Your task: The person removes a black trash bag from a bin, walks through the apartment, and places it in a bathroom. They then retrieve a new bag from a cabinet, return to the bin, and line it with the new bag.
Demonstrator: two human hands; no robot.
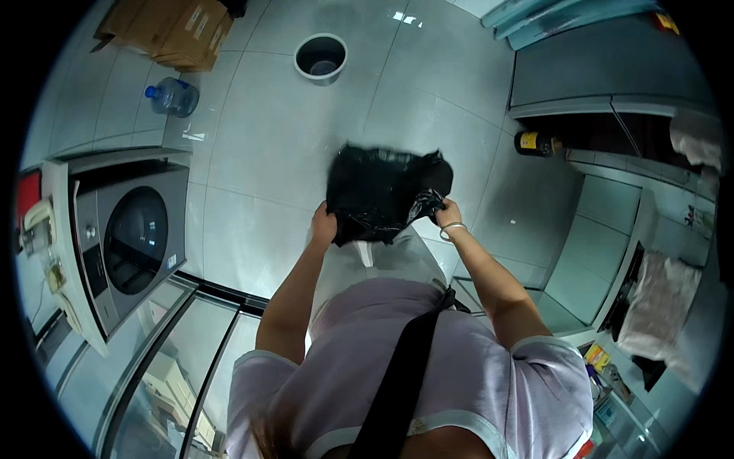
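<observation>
A black plastic bag (375, 183) hangs spread out in front of my body, its mouth held wide. My left hand (324, 225) is closed on the bag's near left edge. On the other side, my right hand (446, 214), with a bangle at the wrist, grips the bunched right edge. Beyond the bag, a round grey bin (321, 60) stands upright on the tiled floor, its dark inside showing. The bag and the bin are apart.
At left stands a front-loading washing machine (136, 241). Farther off are a clear water jug (173, 97) and cardboard boxes (170, 32). A dark bottle with a yellow label (535, 143) is by the cabinet at right. A glass sliding door (206, 367) lies at lower left.
</observation>
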